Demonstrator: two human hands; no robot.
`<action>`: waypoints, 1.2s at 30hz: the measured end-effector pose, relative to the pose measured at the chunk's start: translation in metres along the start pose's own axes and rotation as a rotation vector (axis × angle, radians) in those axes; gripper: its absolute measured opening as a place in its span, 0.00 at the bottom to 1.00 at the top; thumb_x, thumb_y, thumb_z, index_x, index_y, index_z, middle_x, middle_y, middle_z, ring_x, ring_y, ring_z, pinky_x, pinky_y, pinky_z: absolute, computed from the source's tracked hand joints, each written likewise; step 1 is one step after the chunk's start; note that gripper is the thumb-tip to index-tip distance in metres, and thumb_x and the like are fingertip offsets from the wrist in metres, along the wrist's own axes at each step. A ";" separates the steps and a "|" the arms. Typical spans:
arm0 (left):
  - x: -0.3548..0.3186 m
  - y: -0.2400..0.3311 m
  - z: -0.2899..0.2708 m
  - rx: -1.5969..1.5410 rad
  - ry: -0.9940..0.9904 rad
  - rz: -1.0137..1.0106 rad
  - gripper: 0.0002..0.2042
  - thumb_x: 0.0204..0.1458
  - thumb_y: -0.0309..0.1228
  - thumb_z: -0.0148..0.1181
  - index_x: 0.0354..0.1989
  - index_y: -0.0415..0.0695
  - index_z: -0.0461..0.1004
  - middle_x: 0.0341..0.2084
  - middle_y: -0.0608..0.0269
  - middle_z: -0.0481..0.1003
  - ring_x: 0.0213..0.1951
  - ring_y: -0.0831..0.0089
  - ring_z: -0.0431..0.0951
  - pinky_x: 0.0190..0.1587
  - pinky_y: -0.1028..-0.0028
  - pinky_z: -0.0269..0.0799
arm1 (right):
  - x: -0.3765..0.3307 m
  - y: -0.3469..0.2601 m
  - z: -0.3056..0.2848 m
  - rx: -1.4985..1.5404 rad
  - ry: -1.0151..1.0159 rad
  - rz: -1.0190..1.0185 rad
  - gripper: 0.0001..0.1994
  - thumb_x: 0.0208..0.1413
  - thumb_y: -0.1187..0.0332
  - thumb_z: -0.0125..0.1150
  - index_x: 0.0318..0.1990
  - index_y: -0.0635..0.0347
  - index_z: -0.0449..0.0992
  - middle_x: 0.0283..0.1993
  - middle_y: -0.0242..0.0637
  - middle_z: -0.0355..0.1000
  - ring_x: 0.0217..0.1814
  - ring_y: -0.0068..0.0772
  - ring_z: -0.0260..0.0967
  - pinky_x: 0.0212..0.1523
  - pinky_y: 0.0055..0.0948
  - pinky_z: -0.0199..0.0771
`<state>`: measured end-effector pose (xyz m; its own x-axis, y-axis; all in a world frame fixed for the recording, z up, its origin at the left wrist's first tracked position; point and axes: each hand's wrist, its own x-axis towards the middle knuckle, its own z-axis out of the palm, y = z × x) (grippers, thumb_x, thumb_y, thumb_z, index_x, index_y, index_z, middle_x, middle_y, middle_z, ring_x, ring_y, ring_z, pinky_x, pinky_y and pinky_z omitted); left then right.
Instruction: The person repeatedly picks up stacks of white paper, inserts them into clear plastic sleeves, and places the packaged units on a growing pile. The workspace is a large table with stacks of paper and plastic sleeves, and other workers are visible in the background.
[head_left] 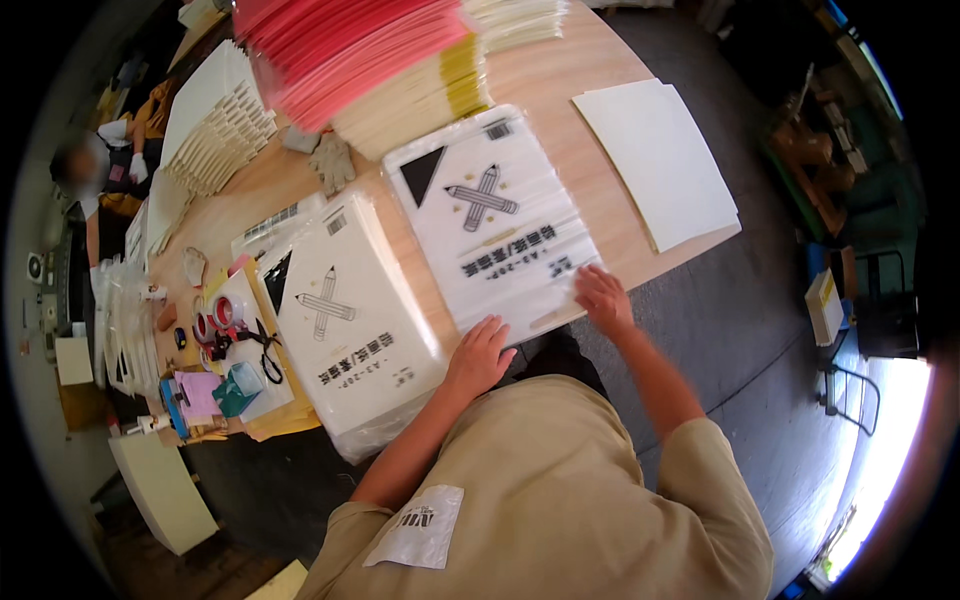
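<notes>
A clear plastic bag of white paper sheets [475,235], printed with crossed pencils, dark lettering and a black corner triangle, lies flat on the wooden table [625,50] before me. My right hand [603,300] rests its fingers on the bag's near right corner. At the bag's near left corner is my left hand [480,357], fingers stretched out, thumb apart, close to the table edge. Left of it lies a stack of matching paper packs [345,315], its plastic hanging over the edge. Whether either hand pinches the plastic is not plain.
Red and pink packs [350,50] rise in a tall pile at the back. White sheets [660,165] lie on the right. Tape rolls [228,310], scissors [270,355] and work gloves [332,162] sit on the left. Another person [115,165] works at the far left.
</notes>
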<state>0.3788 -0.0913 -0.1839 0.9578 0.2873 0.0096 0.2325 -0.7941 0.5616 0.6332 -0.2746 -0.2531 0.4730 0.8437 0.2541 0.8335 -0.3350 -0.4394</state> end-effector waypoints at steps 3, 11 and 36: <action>0.029 0.000 0.050 0.066 0.078 -0.156 0.25 0.54 0.37 0.61 0.56 0.34 0.69 0.61 0.42 0.64 0.65 0.48 0.61 0.65 0.59 0.60 | 0.016 0.006 -0.013 0.121 0.035 -0.099 0.09 0.48 0.68 0.67 0.39 0.55 0.81 0.52 0.31 0.74 0.56 0.36 0.69 0.55 0.38 0.68; 0.053 0.033 0.044 0.223 0.043 -0.308 0.41 0.47 0.53 0.66 0.63 0.36 0.63 0.64 0.44 0.60 0.68 0.49 0.55 0.69 0.54 0.50 | 0.057 0.026 -0.022 0.177 -0.020 -0.242 0.06 0.51 0.67 0.64 0.27 0.55 0.73 0.33 0.29 0.71 0.42 0.35 0.67 0.48 0.38 0.63; 0.137 0.077 0.005 0.277 0.496 0.171 0.08 0.43 0.24 0.61 0.34 0.45 0.77 0.31 0.65 0.75 0.40 0.63 0.75 0.43 0.63 0.69 | 0.128 0.037 -0.079 0.232 -0.097 -0.343 0.13 0.58 0.62 0.59 0.24 0.59 0.73 0.27 0.41 0.73 0.36 0.46 0.71 0.48 0.45 0.61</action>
<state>0.5284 -0.1156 -0.1431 0.8077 0.3057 0.5042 0.1811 -0.9424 0.2814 0.7471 -0.2125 -0.1690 0.1416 0.9289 0.3421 0.8462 0.0658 -0.5287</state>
